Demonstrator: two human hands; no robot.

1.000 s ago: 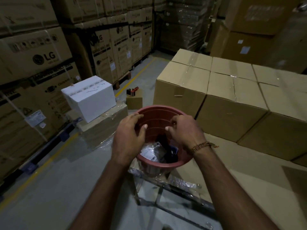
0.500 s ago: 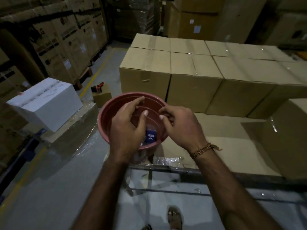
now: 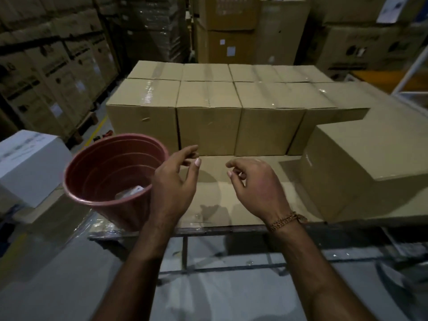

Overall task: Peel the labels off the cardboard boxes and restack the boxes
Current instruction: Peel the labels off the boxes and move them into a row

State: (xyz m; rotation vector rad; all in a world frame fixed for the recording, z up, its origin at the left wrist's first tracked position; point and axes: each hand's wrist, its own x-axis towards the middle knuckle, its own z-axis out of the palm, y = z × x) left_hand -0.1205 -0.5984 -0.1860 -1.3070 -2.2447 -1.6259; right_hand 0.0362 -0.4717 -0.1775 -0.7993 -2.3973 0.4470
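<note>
Both hands, left (image 3: 172, 181) and right (image 3: 257, 184), half-open, empty; the boxes (image 3: 208, 126) look stiff, perhaps heavy: hold low corners.

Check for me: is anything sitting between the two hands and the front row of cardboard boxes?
Nothing visible. Left hand and right hand hover empty over a bare cardboard sheet, which runs straight to the front row of boxes. The red bucket stands off to the left.

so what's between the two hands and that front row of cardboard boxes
Nothing but bare flat cardboard in the head view. The left hand and right hand hover empty above it, short of the front row of boxes. The red bucket sits off left.
</note>
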